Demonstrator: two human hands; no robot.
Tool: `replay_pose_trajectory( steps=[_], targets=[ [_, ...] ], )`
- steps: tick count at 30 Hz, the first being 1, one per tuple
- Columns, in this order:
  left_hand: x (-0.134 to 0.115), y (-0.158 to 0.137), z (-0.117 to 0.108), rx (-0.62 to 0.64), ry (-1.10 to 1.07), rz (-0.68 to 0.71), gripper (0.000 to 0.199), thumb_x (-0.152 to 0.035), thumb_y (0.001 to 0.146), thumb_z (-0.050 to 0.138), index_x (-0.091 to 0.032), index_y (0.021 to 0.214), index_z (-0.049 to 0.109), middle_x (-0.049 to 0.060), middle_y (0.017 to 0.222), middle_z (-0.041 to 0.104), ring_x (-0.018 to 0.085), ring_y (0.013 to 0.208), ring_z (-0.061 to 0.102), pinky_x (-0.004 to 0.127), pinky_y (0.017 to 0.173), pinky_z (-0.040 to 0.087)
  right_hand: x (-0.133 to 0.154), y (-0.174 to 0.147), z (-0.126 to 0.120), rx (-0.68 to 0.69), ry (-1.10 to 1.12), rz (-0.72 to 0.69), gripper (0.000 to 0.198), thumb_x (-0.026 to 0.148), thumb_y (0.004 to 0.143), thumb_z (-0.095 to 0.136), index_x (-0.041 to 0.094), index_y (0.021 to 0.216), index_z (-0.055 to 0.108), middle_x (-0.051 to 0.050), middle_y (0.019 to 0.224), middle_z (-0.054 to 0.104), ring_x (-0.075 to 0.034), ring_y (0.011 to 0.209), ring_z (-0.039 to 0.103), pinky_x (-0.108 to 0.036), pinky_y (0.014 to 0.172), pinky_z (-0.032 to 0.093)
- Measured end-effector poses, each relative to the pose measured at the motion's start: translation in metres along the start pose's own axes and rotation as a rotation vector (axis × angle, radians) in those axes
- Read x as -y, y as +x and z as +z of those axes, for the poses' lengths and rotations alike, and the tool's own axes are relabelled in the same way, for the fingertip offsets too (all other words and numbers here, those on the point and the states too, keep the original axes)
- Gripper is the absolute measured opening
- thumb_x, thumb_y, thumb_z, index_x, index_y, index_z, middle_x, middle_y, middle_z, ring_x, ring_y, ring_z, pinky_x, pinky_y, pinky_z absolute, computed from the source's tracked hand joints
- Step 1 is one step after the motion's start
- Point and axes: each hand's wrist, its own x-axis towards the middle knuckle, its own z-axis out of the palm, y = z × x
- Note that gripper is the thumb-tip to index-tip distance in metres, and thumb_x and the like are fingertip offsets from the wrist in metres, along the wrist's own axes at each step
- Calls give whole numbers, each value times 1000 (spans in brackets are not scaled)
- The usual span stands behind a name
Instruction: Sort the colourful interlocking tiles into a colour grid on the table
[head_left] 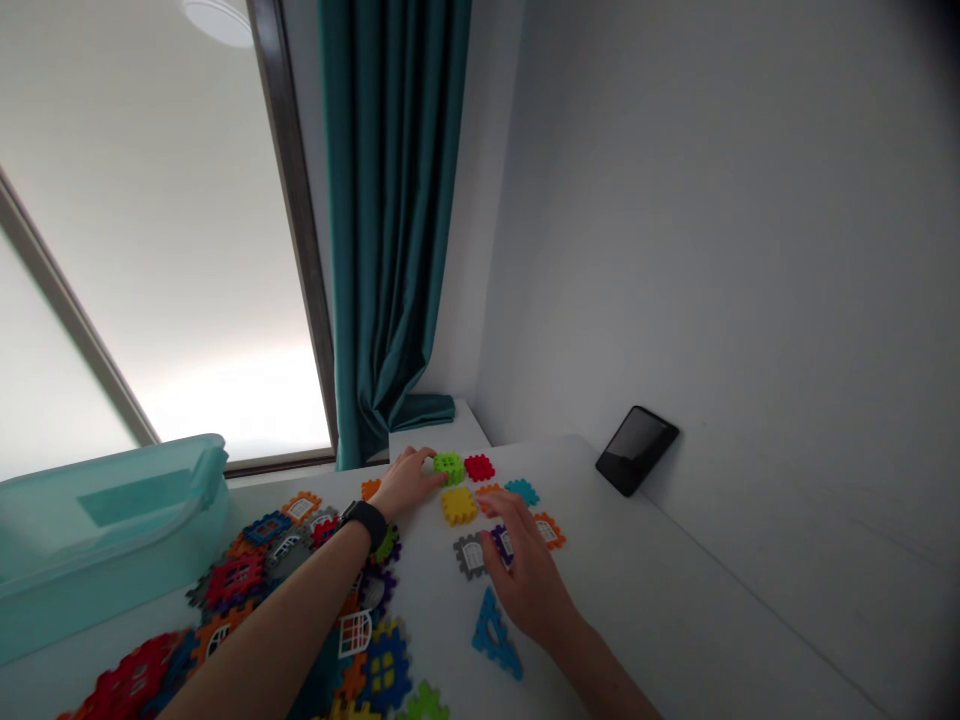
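Note:
My left hand (409, 482), with a dark watch on the wrist, reaches to the far side of the table. Its fingers and thumb close on the edge of a lime-green toothed plastic tile (449, 467). A red tile (479, 467) lies just right of that one, and a yellow tile (458, 506) sits in front. My right hand (521, 575) hovers with fingers apart over the small group, partly hiding an orange tile and a purple tile (501, 543). Near its thumb is a grey tile with a white window (471, 556). A blue triangle piece (495, 635) lies closer to me.
A heap of mixed toothed tiles (234, 580) spreads under and beside my left forearm. The translucent teal bin (112, 570) stands at the left. A black tablet (637, 450) leans on the wall at right. Behind the table hangs a teal curtain (390, 220).

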Motion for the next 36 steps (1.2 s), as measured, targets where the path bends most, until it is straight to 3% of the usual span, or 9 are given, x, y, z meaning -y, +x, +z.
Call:
replay_pose_trajectory(
  steps=[13,21,30,36],
  targets=[
    [4,1,3,1,4,1,52,-48,82,70,-21,126,66,11,117,67,31,106,66,38,92,50,2,1,-1,-7,1,-12,37,12,91,48,24,126,56,-11,118,64,-27,113,62,-46,99,55],
    [5,-7,-4,-10,-13,49,58,-45,84,69,-18,135,58,11,119,64,26,96,70,36,90,53,-2,0,0,11,-10,-13,38,12,91,48,24,127,55,-11,118,64,-28,114,62,-47,100,54],
    [-7,-61,-47,-9,48,168,32,-33,91,60,-23,120,65,9,116,65,28,110,66,41,99,50,-6,-2,5,41,-38,-41,35,15,93,47,24,125,56,-10,114,67,-28,109,64,-48,95,56],
    [-19,-108,-73,25,115,246,25,-31,91,60,-24,114,67,8,117,67,30,116,62,45,104,45,-9,-6,13,121,-71,-124,33,17,94,50,25,125,58,-9,117,70,-28,111,66,-49,97,55]
  ],
)
